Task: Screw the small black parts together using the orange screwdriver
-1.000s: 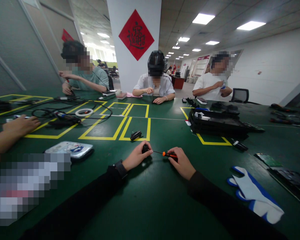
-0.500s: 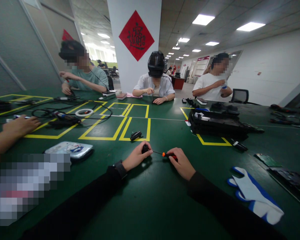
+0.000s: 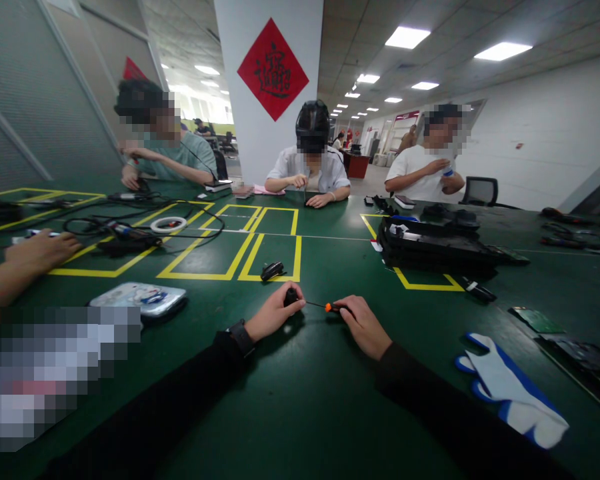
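Note:
My left hand (image 3: 276,313) is closed around a small black rounded part (image 3: 291,297), whose kind I cannot make out. A screwdriver (image 3: 329,307) with an orange-tipped dark handle is gripped in my right hand (image 3: 364,325). Its thin shaft points left, and the tip meets or nearly meets the black part; the exact contact is too small to see. Both hands are just above the green table (image 3: 310,407). Just beyond my left hand, a black cable-like bundle (image 3: 273,271) lies inside a yellow taped box.
At right lie a blue-and-white glove (image 3: 513,387), a green circuit board (image 3: 536,320) and a stack of black casings (image 3: 433,243). A silver case (image 3: 139,300), a tape roll (image 3: 168,225) and a co-worker's hand (image 3: 43,252) are at left. Several people sit or stand around the table.
The fingers of my right hand have shifted slightly on the screwdriver handle, covering its red part. My left hand holds its place.

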`<state>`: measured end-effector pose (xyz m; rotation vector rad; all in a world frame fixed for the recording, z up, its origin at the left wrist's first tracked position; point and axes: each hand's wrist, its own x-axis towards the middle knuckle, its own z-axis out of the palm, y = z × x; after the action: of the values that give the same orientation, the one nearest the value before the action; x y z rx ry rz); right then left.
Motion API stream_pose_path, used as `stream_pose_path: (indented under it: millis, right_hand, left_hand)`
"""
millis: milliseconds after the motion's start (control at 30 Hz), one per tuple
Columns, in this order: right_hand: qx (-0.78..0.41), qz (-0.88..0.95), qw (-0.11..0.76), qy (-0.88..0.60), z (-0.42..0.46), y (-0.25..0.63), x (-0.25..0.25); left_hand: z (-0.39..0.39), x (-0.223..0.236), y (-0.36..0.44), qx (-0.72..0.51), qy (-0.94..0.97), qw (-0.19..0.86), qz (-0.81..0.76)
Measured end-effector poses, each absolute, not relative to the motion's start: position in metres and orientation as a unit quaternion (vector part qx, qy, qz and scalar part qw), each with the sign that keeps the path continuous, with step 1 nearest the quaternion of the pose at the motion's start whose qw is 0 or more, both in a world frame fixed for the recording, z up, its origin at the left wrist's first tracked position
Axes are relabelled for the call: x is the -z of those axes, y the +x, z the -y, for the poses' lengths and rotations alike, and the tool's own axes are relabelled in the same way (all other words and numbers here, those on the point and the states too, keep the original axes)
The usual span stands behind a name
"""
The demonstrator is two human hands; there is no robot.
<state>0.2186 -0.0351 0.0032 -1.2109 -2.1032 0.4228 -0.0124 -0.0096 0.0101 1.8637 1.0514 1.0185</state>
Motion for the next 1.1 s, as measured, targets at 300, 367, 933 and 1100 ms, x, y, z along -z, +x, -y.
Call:
stream_pose_path:
  millis: [300,367,933,1100]
  right_hand:
    - [-0.168,0.804,0.328,-0.466,0.0366,0.2185,-0.0055]
    - [-0.171,0.802,0.330,-0.468,0.0373,0.2183,-0.0059]
    - [-0.164,0.801,0.323,-0.476,0.0357,0.2182,-0.0042]
    - [-0.177,0.797,0.319,-0.481,0.0384,0.2181,-0.0066]
  left_hand:
    - [0.0080,-0.0090,-0.0134,-0.400,0.740,0.368,-0.396]
    - [0.0086,-0.0097,-0.0130,-0.400,0.739,0.368,-0.398]
    - [0.0093,-0.0101,-0.0132,-0.405,0.733,0.378,-0.396]
    - [0.0092,-0.0095,-0.0136,-0.404,0.732,0.380,-0.395]
